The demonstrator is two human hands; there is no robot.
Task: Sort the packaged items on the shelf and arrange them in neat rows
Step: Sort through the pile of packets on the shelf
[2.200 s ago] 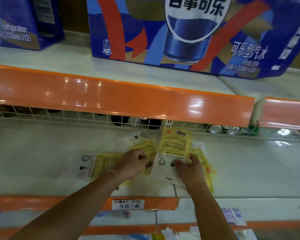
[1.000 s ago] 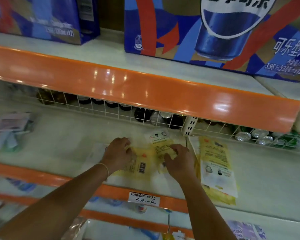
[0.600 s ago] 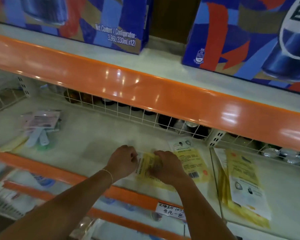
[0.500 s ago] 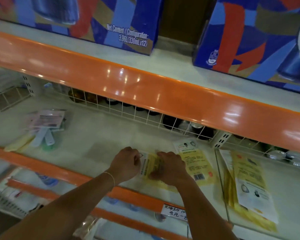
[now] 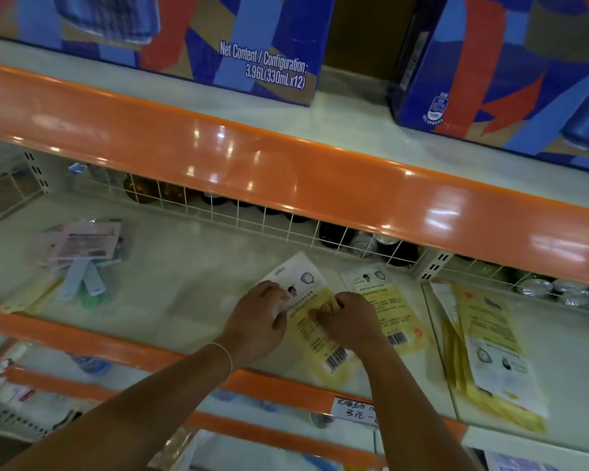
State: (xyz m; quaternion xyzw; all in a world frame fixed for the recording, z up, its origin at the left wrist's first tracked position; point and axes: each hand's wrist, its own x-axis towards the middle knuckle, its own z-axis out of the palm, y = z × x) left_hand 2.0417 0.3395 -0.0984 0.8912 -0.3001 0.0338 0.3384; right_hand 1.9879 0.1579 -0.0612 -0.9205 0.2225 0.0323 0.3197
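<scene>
both hands work on one yellow-and-white packet (image 5: 315, 326) lying flat at centre frame on the pale middle shelf (image 5: 184, 287). the left hand (image 5: 257, 319) pinches the packet's left edge near its white top, fingers curled; the right hand (image 5: 349, 321) presses curled fingers onto its right side. half a second ago the same packet lay mostly hidden beneath the two fists; now its white header and its barcode end show clear of them, and it sits tilted, top toward the upper left.

just right of it a second yellow packet (image 5: 386, 312) lies flat, partly under the right hand, in the same place as before. further right, past the shelf seam, a stack of yellow packets (image 5: 490, 348) lies lengthwise, also unmoved. at left of frame a loose pile of pink and pastel packages (image 5: 77, 260) rests on the shelf. a handwritten price tag (image 5: 352, 411) hangs on the orange shelf lip (image 5: 99, 345) at lower centre. blue drink cartons (image 5: 259, 45) fill the upper shelf; the view has tilted slightly closer since the earlier frame.
</scene>
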